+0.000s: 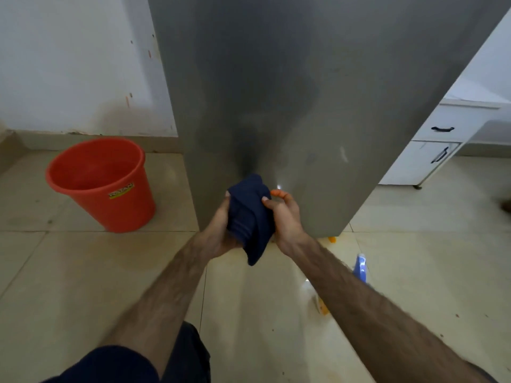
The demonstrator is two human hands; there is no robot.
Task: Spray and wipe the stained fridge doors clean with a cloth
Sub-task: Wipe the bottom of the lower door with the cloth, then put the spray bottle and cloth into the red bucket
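The grey fridge door (304,92) fills the upper middle of the view, with dull smears and darker wet patches low down. In front of its lower part I hold a bunched dark blue cloth (250,217) with both hands. My left hand (218,230) grips the cloth from the left and below. My right hand (284,217) grips it from the right, with the thumb on top. The fingertips of my right hand look orange. A spray bottle (360,268) with a blue top lies on the floor to the right, partly hidden by my right forearm.
An orange bucket (102,183) stands on the tiled floor left of the fridge, near the white wall. White drawers with black handles (442,150) stand at the right. A small orange object (331,239) lies at the fridge's base. My knee shows at the bottom.
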